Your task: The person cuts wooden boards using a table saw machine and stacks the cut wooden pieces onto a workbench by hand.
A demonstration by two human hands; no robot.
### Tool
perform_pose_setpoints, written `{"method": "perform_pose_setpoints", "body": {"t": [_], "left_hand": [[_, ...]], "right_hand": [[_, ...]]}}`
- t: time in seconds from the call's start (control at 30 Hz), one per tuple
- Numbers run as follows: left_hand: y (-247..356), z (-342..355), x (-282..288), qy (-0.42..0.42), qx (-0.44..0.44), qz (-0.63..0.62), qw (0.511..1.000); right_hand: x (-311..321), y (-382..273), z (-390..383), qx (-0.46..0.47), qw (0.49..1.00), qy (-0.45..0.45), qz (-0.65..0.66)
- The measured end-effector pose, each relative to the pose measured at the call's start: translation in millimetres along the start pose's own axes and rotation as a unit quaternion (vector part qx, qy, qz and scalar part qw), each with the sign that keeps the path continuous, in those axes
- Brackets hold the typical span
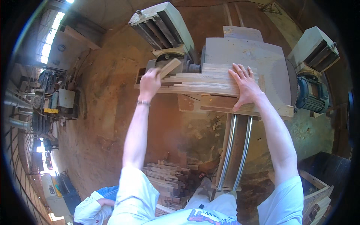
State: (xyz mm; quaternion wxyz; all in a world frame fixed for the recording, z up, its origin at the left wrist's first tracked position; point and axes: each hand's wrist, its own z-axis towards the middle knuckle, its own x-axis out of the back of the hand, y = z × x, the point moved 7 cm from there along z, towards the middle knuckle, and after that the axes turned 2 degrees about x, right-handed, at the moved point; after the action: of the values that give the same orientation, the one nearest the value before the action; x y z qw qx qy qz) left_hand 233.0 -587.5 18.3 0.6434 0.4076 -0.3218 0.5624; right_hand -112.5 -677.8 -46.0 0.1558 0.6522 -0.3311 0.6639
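Observation:
My left hand [150, 83] is closed round a short wooden block [171, 68], its free end slanting up to the right. The block is over the left ends of several pale wooden strips [202, 79], which lie side by side across the machine's sliding carriage. My right hand [245, 85] lies spread on the right part of these strips, fingers pointing away from me and thumb near the close edge. Just beyond the strips is the machine's grey table top [243, 52]. A wooden rail [221, 109] runs along the carriage's near side.
An electric motor [312, 93] with a round blade beside it stands at right. Tall machine housings [165, 26] rise behind. Two steel guide rails [229, 150] run toward my feet. Stacked strips [168, 180] lie on the floor; another person's sleeve [90, 210] shows at lower left.

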Motion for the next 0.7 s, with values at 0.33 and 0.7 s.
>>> {"method": "perform_pose_setpoints", "body": {"t": [0.33, 0.7], "left_hand": [[83, -323, 65, 0.021, 0.527, -0.398, 0.751], [100, -279, 88, -0.131, 0.370, -0.429, 0.814]], "right_hand": [[-3, -26, -33, 0.014, 0.999, -0.024, -0.019], [-31, -78, -103, 0.000, 0.998, -0.061, -0.012]]}}
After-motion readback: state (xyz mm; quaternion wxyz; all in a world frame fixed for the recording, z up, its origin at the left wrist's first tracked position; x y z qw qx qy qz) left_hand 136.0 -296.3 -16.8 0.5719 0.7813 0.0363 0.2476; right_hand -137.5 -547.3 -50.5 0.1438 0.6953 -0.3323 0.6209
